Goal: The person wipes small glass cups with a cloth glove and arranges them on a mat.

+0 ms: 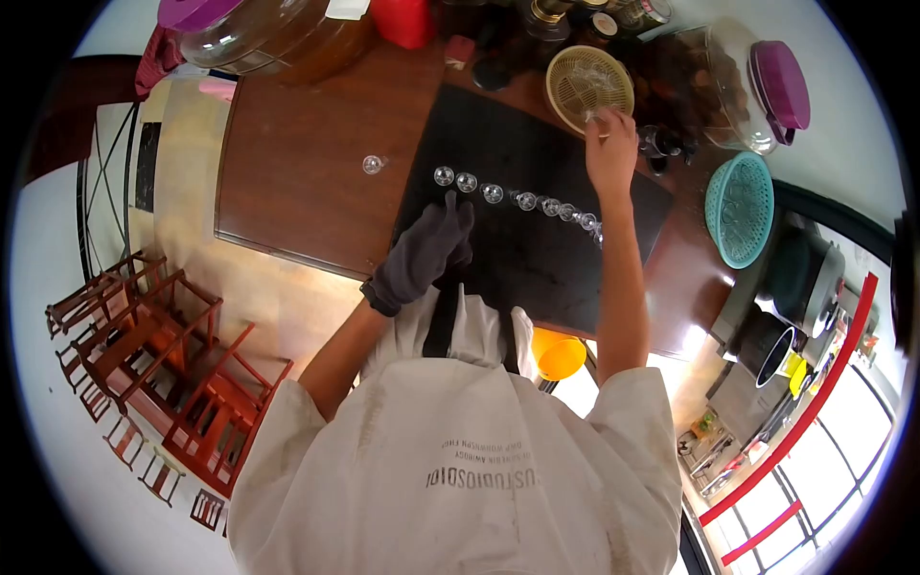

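Observation:
My left hand (426,251), in a dark grey glove, is over the near left part of a black mat (508,259). Its fingers are apart and hold nothing. Just beyond its fingertips, several small clear glass pieces (493,194) form a line slanting down to the right. Another clear piece (373,165) lies left of the mat on brown wood. My right hand (611,144), bare, is at the near rim of a round yellow woven basket (560,84). Its fingers are closed together; what they hold is too small to make out. Clear material shows inside the basket.
Large jars (278,43) with purple lids and a red container (403,21) line the far edge of the table (316,144). A turquoise basket (739,211) sits at the right. Below the table's near edge is an orange bowl (561,356). Wooden chairs (216,412) stand at the left.

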### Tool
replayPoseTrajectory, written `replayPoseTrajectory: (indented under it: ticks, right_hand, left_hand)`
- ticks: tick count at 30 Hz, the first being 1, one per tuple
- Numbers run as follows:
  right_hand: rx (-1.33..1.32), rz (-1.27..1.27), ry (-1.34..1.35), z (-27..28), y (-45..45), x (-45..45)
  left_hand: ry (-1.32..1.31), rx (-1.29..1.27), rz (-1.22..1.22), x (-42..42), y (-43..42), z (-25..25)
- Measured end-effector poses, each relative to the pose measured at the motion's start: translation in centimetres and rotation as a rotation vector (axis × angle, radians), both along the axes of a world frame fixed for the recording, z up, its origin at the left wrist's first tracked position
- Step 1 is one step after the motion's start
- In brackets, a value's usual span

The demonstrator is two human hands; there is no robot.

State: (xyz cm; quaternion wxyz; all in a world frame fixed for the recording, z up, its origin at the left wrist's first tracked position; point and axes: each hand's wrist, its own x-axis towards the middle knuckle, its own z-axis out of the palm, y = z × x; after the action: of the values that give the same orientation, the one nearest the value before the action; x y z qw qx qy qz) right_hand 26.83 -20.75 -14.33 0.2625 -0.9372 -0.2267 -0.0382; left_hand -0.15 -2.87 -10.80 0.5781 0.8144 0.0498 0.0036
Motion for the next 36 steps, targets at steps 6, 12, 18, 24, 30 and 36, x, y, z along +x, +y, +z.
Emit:
replayPoseTrajectory:
  ticks: [6, 12, 18, 24, 30, 36]
  right_hand:
    - [0.632, 0.055, 0.268, 6.9, 0.3, -10.5]
    - [0.884, 0.075, 0.595, 8.3, 0.8, -20.8]
    - [0.798, 0.087, 0.535, 7.0, 1.2, -25.9]
    - [0.688, 0.147, 0.473, 6.5, -0.1, -26.7]
    - [0.780, 0.043, 0.811, 6.6, -0.6, -27.0]
    - [0.695, 0.224, 0.524, 7.5, -0.4, -27.1]
  left_hand:
    - [-0.229, -0.106, 0.038, -0.3, -1.8, 0.7]
    - [-0.282, -0.159, 0.033, -1.5, -1.9, -0.3]
    - [-0.593, 0.238, 0.208, -3.7, -2.9, -1.0]
    - [-0.379, 0.104, 0.144, -4.0, -2.6, 0.9]
    - [-0.408, 0.080, 0.086, -4.1, -3.0, 1.6]
    - [-0.401, 0.056, 0.081, -3.9, -2.6, 1.9]
